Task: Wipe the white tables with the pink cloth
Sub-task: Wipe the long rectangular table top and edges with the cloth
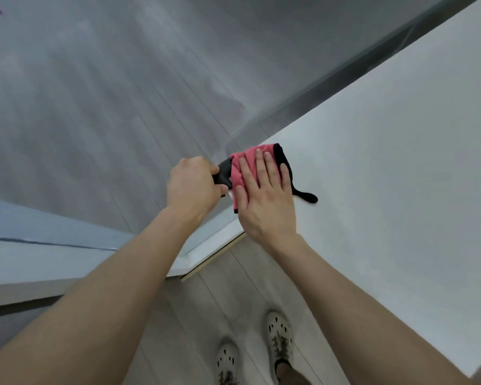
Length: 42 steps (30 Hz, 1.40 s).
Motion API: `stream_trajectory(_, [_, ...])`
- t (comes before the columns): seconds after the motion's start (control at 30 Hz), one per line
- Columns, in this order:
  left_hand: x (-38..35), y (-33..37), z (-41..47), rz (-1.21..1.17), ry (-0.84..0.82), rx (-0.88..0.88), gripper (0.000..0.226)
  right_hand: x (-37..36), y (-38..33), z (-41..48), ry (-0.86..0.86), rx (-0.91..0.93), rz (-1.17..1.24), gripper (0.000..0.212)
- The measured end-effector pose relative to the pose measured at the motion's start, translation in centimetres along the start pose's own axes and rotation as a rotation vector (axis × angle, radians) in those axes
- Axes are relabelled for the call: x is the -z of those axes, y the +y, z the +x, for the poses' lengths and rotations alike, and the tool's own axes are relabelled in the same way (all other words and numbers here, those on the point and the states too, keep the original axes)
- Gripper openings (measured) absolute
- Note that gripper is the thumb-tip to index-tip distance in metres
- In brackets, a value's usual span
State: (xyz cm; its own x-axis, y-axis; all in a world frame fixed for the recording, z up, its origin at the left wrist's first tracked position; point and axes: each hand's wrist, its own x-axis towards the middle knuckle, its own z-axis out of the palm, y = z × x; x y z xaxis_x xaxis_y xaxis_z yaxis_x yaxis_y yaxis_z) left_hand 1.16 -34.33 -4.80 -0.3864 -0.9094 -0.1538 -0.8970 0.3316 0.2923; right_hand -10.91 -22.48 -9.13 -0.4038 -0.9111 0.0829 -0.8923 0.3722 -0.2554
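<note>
Forearms (100, 315) fill the foreground, w/ pale shoes (278, 337) below on the plank floor (95, 93). The person stands at a corner of the white table (386, 162).

The cloth (247, 159) lies right at that corner, pink side up, black trim round the far edge, and a thin black tail (307, 196) trails onto the tabletop to the right. The right hand (264, 195) lies flat on it, fingers straight and slightly spread, palm pressing the cloth to the surface. The left hand (192, 184) is just off the table edge, fingers curled round a black end (224, 173) that looks like part of the cloth, though the blur doesn't settle it.

Step in hand, prob.: setting the cloth up at the corner before a wiping pass. Almost all of the tabletop lies beyond and to the right, so the task looks far from done, tho no dirt or wet streaks show either way.

To do it well: keep the palm flat so the whole pink face bears on the table, not just the fingertips. Let the left hand tuck or release the black end so it doesn't drag over the edge. Wipe in long overlapping strokes from this corner along the edge, then work inward. Watch the tail; it could bunch under the palm.

A pale surface (39, 262) at left is poss. another table; too blurred to tell.
</note>
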Motion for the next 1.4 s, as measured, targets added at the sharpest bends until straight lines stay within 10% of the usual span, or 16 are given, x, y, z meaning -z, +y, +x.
stream_trajectory(0.43, [1.1, -0.4, -0.4, 0.202, 0.001, -0.222, 0.029, 0.4, -1.2, -6.7, 0.053, -0.152, -0.063, 0.06])
stream_trajectory(0.67, [1.3, 1.3, -4.2, 0.316, 0.063, -0.427, 0.044, 5.0, 12.9, -20.5, 0.197, -1.131, -0.102, 0.07])
stream_trajectory(0.83, [0.1, 8.6, -9.2, 0.331, -0.182, -0.688, 0.09, 3.1, 5.8, -17.1, 0.01, -0.239, -0.094, 0.061])
stream_trajectory(1.03, [-1.8, 16.0, -12.1, 0.298, -0.356, -0.712, 0.105, 8.0, 22.0, -20.8, 0.074, -0.907, -0.116, 0.069])
stream_trajectory(1.2, [-2.6, 21.2, -12.6, 0.394, -0.38, -0.611, 0.134, 7.2, 18.1, -23.3, -0.05, -0.1, -0.129, 0.059])
stream_trajectory(1.4, [-3.9, 27.5, -11.3, 0.336, -0.373, -0.476, 0.134, 9.8, 30.7, -18.0, 0.079, -0.701, -0.107, 0.067])
